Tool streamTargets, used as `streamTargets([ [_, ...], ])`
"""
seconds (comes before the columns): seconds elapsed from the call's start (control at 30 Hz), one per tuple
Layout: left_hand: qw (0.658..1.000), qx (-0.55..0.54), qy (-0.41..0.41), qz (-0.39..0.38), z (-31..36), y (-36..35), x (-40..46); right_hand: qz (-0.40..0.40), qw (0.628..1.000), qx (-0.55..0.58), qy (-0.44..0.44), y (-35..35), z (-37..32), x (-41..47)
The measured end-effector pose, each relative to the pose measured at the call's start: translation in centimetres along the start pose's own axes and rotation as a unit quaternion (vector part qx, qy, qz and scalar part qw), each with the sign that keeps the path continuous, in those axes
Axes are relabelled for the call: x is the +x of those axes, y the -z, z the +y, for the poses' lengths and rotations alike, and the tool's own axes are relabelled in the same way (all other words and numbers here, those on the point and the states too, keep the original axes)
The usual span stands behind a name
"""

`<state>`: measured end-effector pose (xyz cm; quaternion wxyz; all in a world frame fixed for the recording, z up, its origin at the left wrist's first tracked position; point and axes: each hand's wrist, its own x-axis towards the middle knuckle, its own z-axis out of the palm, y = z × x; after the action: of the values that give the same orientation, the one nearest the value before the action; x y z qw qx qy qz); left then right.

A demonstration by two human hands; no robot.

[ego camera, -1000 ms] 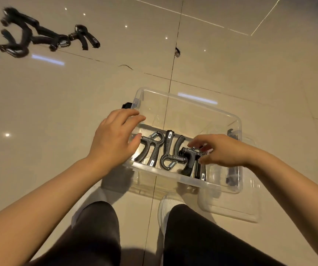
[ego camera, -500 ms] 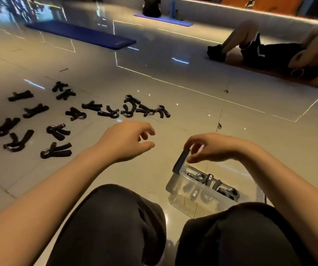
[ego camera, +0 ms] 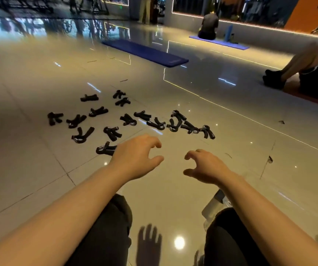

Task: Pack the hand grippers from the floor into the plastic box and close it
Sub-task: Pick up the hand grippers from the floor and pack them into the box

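Several black hand grippers point(ego camera: 127, 120) lie scattered on the glossy tiled floor ahead of me. My left hand point(ego camera: 137, 156) reaches forward above the floor with loosely curled fingers, holding nothing; it partly covers the nearest hand gripper point(ego camera: 104, 149). My right hand point(ego camera: 206, 166) hovers beside it, fingers also loosely curled and empty. Only a corner of the clear plastic box point(ego camera: 214, 205) shows, under my right forearm near my right knee; its contents are hidden.
My dark-trousered knees point(ego camera: 106, 237) fill the bottom of the view. A blue exercise mat point(ego camera: 146, 52) lies further off. One person sits on a mat point(ego camera: 209, 25) at the back, and another lies at the right point(ego camera: 307, 73).
Both hands have left the box and now reach forward, empty, toward the hand grippers on the floor. The view has swung up, so the box has dropped almost out of sight.
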<state>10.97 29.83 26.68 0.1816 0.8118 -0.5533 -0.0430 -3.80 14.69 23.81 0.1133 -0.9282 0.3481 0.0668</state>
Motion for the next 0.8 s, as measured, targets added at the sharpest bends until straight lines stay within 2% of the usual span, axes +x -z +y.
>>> streamTargets([
  [0.13,0.988,0.046,0.101,-0.104,-8.1,-0.9,0.2,0.007,0.999,0.032,0.041,-2.2,-3.6,6.3],
  [0.27,0.983,-0.001,0.176,-0.044,-14.2,0.6,0.7,-0.031,0.996,0.025,0.085,-4.2,-8.2,12.4],
  [0.37,0.976,-0.009,0.213,-0.033,-17.6,2.1,1.3,-0.054,0.992,-0.001,0.112,-4.2,-10.9,16.1],
  [0.5,0.963,-0.055,0.261,0.050,-21.1,4.5,2.3,-0.080,0.985,-0.024,0.150,-2.2,-14.5,20.6],
  [0.7,0.955,-0.045,0.288,0.043,-25.5,5.7,5.5,-0.034,0.969,-0.046,0.241,4.5,-20.3,27.1],
  [0.8,0.960,-0.022,0.277,0.015,-27.3,4.9,8.3,-0.057,0.964,-0.064,0.253,4.4,-20.7,30.3],
])
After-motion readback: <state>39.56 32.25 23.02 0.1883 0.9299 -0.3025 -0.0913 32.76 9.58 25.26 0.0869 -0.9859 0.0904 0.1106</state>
